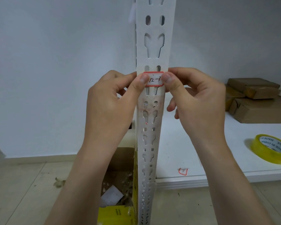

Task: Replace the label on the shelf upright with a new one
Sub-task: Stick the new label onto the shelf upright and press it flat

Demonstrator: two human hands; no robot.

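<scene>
Two bare forearms rise from the bottom edge. The left hand (110,101) and right hand (199,101) meet on the upright (152,51), a white slotted post. Each thumb presses one end of the label (154,79) flat against the post's face, while the fingers (185,73) curl round its edges, so both hands pinch label and post together. The label is a small white sticker with a red border and handwritten digits, and it spans two slots.

It looks like thin paper: weightless, limp and easily creased or torn. It is probably best handled by its ends or a corner and smoothed from the middle outward. Over the slots it has no backing, so hard pressure there could dent it.

A second label (183,171) lies on the shelf (217,143), near a tape roll (271,148).
</scene>
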